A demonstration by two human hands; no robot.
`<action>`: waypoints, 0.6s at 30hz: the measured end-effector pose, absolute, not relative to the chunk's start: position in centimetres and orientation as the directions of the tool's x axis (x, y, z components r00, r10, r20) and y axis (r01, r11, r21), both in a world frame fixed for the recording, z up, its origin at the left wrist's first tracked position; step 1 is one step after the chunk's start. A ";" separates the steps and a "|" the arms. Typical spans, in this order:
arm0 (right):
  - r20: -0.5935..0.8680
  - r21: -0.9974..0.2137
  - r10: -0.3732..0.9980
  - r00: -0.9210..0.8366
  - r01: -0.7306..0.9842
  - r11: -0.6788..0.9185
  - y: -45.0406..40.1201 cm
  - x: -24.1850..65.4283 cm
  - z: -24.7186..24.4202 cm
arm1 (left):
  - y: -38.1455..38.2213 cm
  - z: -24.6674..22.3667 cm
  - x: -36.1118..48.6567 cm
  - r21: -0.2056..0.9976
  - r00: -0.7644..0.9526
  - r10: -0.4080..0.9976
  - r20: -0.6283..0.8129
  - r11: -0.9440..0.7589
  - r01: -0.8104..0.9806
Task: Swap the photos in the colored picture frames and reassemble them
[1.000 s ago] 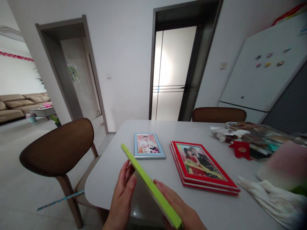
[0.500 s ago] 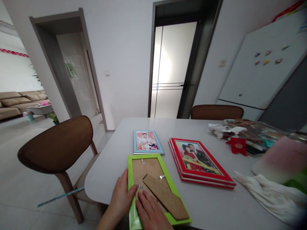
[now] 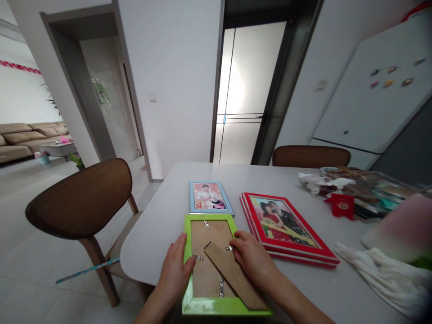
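Observation:
A green photo frame [image 3: 205, 307] lies face down at the near edge of the table, its brown backing board [image 3: 209, 265] up. Small metal clips sit on the sides of the board, and a brown stand leg [image 3: 232, 279] slants across it. My left hand [image 3: 176, 267] grips the left edge, thumb on top by the left clip. At the right edge, my right hand [image 3: 254, 258] is closed, its fingertips on the rim and at the right clip [image 3: 230, 248]. Just beyond lies a blue photo frame [image 3: 192, 198], picture up.
Two stacked red photo frames [image 3: 297, 216] are on the right of the white table [image 3: 151, 243]. Farther right are a white cloth [image 3: 381, 276], a red packet [image 3: 343, 206], crumpled tissue and plastic. Brown chairs stand at the left [image 3: 84, 198] and far side [image 3: 310, 156].
My right hand has moved from the lower left of the backing to the frame's right edge, uncovering the bottom clip. My left hand stays on the left edge.

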State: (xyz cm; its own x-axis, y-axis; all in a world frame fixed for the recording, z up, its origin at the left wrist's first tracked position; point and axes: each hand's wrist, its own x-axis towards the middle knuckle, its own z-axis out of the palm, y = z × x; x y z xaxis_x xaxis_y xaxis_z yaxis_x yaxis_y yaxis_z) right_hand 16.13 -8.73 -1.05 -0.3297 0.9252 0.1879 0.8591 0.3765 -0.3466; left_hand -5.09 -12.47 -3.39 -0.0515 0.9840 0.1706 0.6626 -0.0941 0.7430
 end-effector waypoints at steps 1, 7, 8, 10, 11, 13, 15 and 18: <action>0.205 -0.339 0.925 -0.319 0.864 0.372 -8.6 16.0 -1.2 | -12.4 -3.4 -5.1 0.742 -0.049 0.984 0.170 -0.096 0.664; 0.237 -0.289 0.922 -0.305 0.884 0.367 -8.7 15.6 -0.8 | -12.5 -3.5 -5.2 0.731 -0.042 0.983 0.177 -0.102 0.674; 0.253 -0.278 0.917 -0.309 0.884 0.375 -8.9 15.3 -0.6 | -12.5 -3.6 -5.2 0.729 -0.040 0.983 0.181 -0.107 0.676; 0.282 -0.280 0.893 -0.350 0.860 0.425 -9.7 14.3 -0.2 | -12.5 -3.8 -5.2 0.725 -0.035 0.980 0.195 -0.120 0.678; 0.285 -0.294 0.877 -0.386 0.836 0.463 -10.1 13.5 -0.1 | -12.4 -4.0 -5.3 0.723 -0.032 0.979 0.203 -0.128 0.679; 0.268 -0.328 0.839 -0.473 0.774 0.542 -10.8 11.6 0.2 | -12.3 -4.4 -5.4 0.716 -0.027 0.976 0.218 -0.141 0.683; 0.240 -0.350 0.815 -0.527 0.737 0.579 -11.1 9.8 0.2 | -12.3 -4.6 -5.5 0.709 -0.023 0.974 0.225 -0.148 0.689; 0.210 -0.373 0.827 -0.521 0.740 0.560 -10.9 8.2 0.3 | -12.2 -4.7 -5.5 0.696 -0.015 0.974 0.226 -0.150 0.702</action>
